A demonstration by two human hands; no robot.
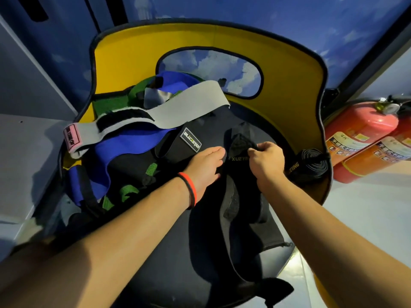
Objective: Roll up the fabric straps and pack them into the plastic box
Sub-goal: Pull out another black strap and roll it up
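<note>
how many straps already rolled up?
1: a black rolled strap at the right edge of the yellow-lined seat, beside the right hand. The rest lie loose; more may be hidden under the pile.

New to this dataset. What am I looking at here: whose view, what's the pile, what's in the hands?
There is no robot here. It is a single wide-angle picture from a camera worn on a person's head, looking down at their own bare arms.

The left hand, with a red and black band on its wrist, lies flat on a long black strap marked XUEYING. The right hand pinches that strap's upper end, which looks folded over, perhaps the start of a roll.

The straps lie in a yellow-lined container with a black rim. To the left is a loose pile: a grey strap, a blue strap, green pieces and a black one labelled BLIZZSTAR. An already rolled black strap sits at the right. Red fire extinguishers lie outside it. No plastic box is clearly visible.
</note>
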